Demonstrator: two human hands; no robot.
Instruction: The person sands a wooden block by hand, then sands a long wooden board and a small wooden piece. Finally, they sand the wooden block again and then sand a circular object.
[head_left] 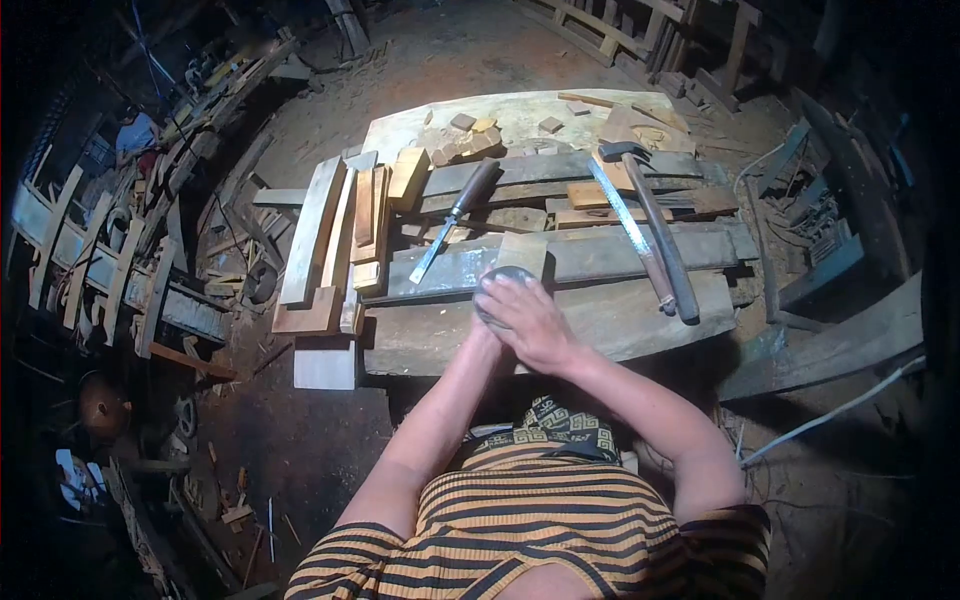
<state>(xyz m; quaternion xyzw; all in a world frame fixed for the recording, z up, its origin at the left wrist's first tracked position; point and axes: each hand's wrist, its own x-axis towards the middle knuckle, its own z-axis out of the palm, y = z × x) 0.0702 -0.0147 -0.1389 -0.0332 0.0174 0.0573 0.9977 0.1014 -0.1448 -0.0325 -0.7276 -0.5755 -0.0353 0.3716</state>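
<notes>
My right hand (pixel 535 325) lies over a dark rounded object (pixel 512 273) whose kind I cannot make out, its fingers curled across the top. My left hand (pixel 484 328) meets it from the left; its fingers are mostly hidden under the right hand. Both hands are over the near part of the plank bench, just in front of a small pale wood block (pixel 523 252). A chisel (pixel 455 218) with a dark handle lies beyond them, slightly left. On the right rest a hammer (pixel 665 240) and a long tool with a shiny blade (pixel 622 215).
Several wood pieces (pixel 345 235) are stacked at the bench's left end. Small offcuts (pixel 470 140) lie on the pale board (pixel 400 125) at the back. A person (pixel 137 135) is at the far left. Timber leans at both sides, and a pale cable (pixel 835 410) runs at right.
</notes>
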